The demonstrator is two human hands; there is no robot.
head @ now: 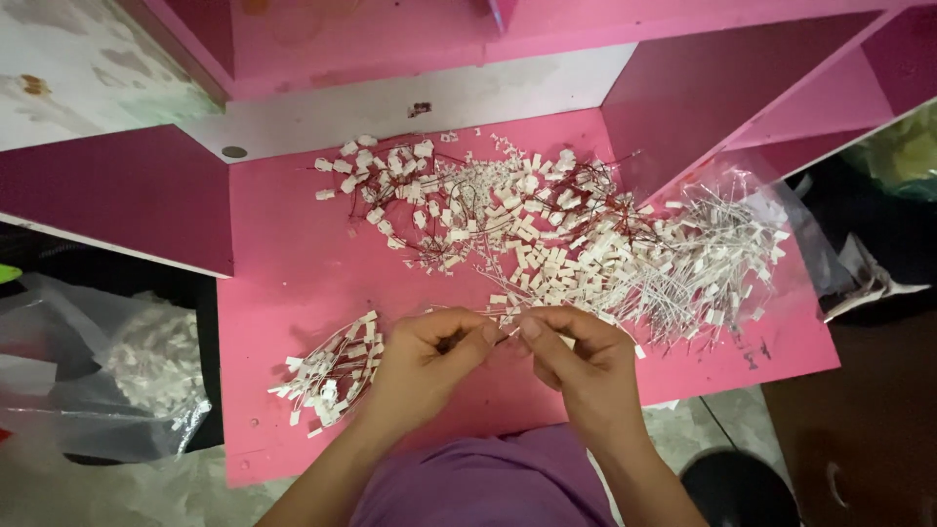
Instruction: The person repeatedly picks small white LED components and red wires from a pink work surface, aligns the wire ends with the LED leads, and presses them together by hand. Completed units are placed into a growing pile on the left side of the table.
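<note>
Both hands, your left hand (425,356) and right hand (576,356), meet fingertip to fingertip, pinched on one small wired connector (508,335) above the pink bench (283,263), keeping it clear of the loose connector pile (547,229) behind and the finished bundle (332,371) at left.

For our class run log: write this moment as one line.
left hand: pinching small wired connector | right hand: pinching same piece | connector pile: on pink table
</note>
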